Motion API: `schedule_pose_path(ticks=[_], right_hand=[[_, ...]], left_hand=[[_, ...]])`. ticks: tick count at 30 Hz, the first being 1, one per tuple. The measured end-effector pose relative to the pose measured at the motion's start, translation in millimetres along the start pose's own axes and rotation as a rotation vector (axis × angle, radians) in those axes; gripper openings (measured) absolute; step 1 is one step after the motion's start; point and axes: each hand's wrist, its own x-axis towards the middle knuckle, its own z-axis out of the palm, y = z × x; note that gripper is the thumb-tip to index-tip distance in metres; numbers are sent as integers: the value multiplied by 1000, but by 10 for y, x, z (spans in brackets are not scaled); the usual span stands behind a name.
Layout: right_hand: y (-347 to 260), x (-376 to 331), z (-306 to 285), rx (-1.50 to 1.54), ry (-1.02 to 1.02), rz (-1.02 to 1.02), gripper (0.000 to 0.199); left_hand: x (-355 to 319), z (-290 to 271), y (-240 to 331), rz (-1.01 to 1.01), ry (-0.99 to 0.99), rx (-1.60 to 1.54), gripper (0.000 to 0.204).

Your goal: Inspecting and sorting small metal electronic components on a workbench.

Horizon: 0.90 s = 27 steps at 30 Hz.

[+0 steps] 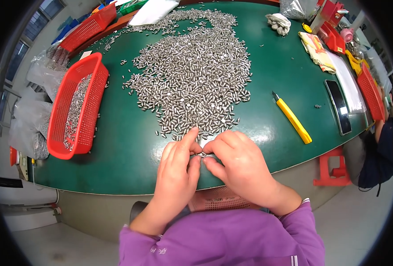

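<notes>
A wide heap of small silvery, bullet-shaped metal pieces (196,71) is spread over the green tabletop. At the heap's near edge my left hand (176,162) is closed, its thumb and fingers bent together while the index finger reaches toward the heap. Facing it, my right hand (240,162) is closed too, thumb and forefinger pinched. A few metal pieces (202,154) show between the fingertips of both hands, which almost meet. How many pieces each hand grips is hidden by the fingers.
On the left stands a red perforated basket (99,88) with more metal pieces inside. A yellow utility knife (293,119), a phone (337,106), a folded cloth (317,51) and white gloves (278,24) lie to the right. Below the table's front edge is a pink basket (223,201).
</notes>
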Motion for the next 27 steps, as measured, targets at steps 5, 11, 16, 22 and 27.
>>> schedule_pose_path(ticks=[5,11,16,22,27], right_hand=[[29,-7,-6,11,4,-33,18],[17,-9,-14,69,17,-28,15],[-13,-71,-42,74,13,20,16],[-29,-71,-3,16,28,4,16],[-36,-68,-25,38,19,36,18]], left_hand=[[-15,-32,15,-26,-31,-8,64],[-22,-24,46,-34,6,-28,66],[-22,-30,14,-9,-40,-7,67],[-59,-42,7,-8,-46,-34,70],[-59,-77,61,-49,-48,-37,74]])
